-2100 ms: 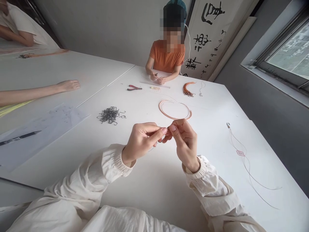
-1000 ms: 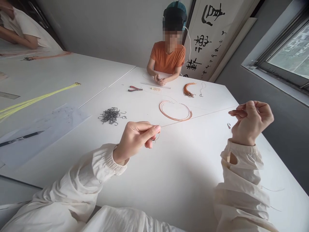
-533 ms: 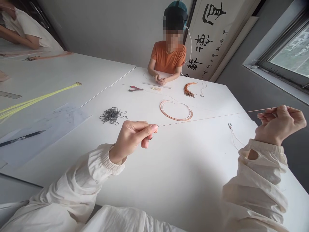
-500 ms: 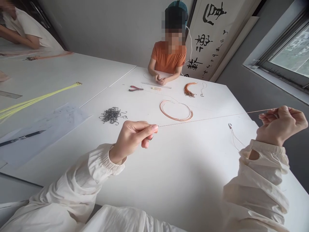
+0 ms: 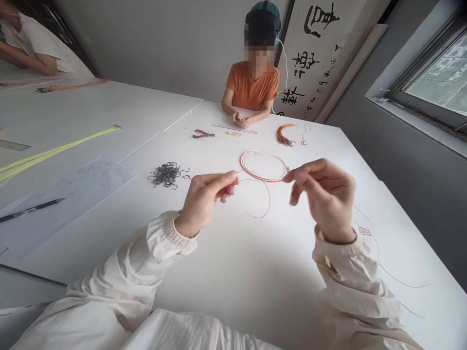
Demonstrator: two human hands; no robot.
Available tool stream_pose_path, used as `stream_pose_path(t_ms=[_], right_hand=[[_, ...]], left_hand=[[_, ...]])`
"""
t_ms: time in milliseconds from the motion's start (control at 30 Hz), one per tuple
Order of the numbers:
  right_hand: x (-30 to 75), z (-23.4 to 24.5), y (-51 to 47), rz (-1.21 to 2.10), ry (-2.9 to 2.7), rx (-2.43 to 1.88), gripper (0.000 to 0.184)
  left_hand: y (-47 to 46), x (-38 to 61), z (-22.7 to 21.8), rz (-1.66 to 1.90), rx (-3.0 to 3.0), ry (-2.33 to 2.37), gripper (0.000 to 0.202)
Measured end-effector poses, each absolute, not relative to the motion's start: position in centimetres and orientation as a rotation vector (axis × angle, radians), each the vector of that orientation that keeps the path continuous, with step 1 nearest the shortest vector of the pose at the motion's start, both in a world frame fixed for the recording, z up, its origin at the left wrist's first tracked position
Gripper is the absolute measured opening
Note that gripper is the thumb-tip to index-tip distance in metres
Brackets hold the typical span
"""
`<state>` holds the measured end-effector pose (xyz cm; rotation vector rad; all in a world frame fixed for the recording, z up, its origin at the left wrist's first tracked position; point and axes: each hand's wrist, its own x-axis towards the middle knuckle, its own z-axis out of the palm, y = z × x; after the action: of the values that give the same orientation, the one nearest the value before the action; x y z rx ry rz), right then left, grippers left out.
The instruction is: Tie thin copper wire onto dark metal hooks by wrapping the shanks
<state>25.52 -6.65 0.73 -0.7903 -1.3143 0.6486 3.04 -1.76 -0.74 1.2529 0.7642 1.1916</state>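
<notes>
Copper wire is what I've got going: my left hand pinches one thin strand between thumb and fingertips, keeping it up off the table so the slack hangs in an open loop at 3 o'clock, not tangled. My right hand is blurry, fingers curled right by the wire coil at its 4 o'clock, and I can't tell if it's holding anything. Red-handled pliers sit at 12 o'clock from my left hand, dark metal hooks at 10.

Wall scroll: white paper, large black brushed Chinese calligraphy, smaller column of characters beside; wording too stylised to read.
</notes>
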Motion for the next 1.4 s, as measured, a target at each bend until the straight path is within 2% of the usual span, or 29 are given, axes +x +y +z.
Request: stream_pose_path(t_ms=[133, 267, 333, 600, 867, 1200, 1400], right_hand=[[22.0, 1.2, -7.3, 0.985, -1.381, -0.632, 0.005], [20.6, 1.1, -6.8, 1.163, -1.419, -0.637, 0.007], [19.6, 0.5, -6.6, 1.132, -1.442, -0.756, 0.009], [16.7, -1.0, -6.3, 0.603, -1.38, -0.97, 0.003], [18.0, 0.7, -5.0, 0.971, -1.264, -1.097, 0.027], [18.0, 0.2, -3.8, 1.283, -1.121, -0.957, 0.018], [17.8, 0.5, -3.9, 1.209, -1.172, -1.029, 0.016]], left_hand=[[-1.5, 3.3, -0.8, 1.186, 1.244, 0.777, 0.026], [-1.5, 3.4, -1.2, 1.212, 1.328, 0.796, 0.03], [-1.4, 3.5, -1.5, 1.282, 1.374, 0.817, 0.03], [-1.6, 4.3, -1.5, 1.419, 1.519, 0.82, 0.035], [-1.5, 4.5, -2.4, 1.6, 1.683, 0.829, 0.03], [-1.3, 4.7, -2.9, 1.66, 1.693, 0.827, 0.033], [-1.2, 4.8, -2.8, 1.664, 1.727, 0.848, 0.038]])
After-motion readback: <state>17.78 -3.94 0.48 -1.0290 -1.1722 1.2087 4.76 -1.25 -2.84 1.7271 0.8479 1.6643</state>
